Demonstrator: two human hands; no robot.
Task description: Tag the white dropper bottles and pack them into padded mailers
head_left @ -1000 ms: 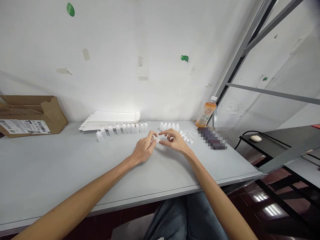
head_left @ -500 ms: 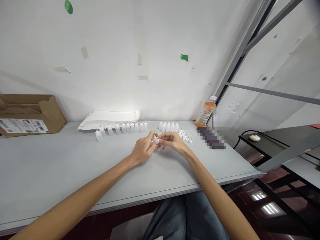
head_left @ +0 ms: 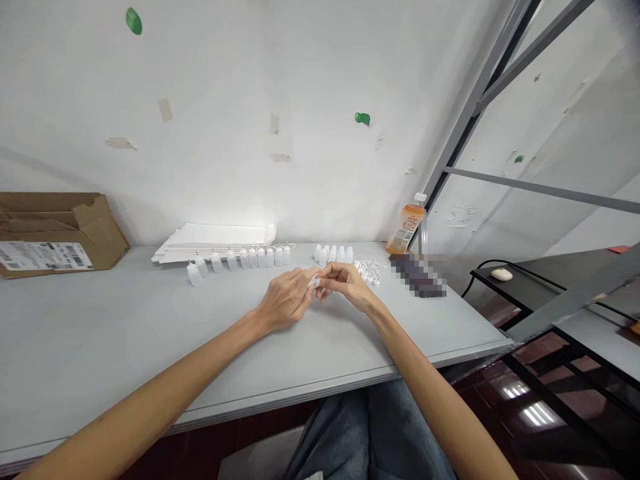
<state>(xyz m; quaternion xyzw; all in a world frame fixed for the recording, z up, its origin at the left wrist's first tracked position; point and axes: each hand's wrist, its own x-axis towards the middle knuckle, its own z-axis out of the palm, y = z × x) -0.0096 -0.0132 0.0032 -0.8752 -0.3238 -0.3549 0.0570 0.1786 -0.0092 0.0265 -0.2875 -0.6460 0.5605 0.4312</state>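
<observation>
My left hand [head_left: 287,297] and my right hand [head_left: 346,283] meet above the table, fingers closed around a small white plastic cap [head_left: 314,282]. Most of the cap is hidden by the fingers, and I cannot tell whether a bottle is under it. Just beyond my right hand stands a cluster of small translucent squeeze bottles [head_left: 334,254] without visible caps. To its right lies a loose pile of white caps [head_left: 369,271]. Left of my hands, several capped squeeze bottles [head_left: 231,260] stand in a row, with thin strips at their tops.
White flat sheets [head_left: 215,235] are stacked against the wall behind the row. An open cardboard box [head_left: 95,233] is at the far left of the grey table [head_left: 125,333]. At the right stand an orange drink bottle [head_left: 406,225] and a blurred dark object [head_left: 419,275].
My left hand's fingers have folded down flatter over the white cap, while my right hand keeps its pinch. The whole view has shifted slightly.
</observation>
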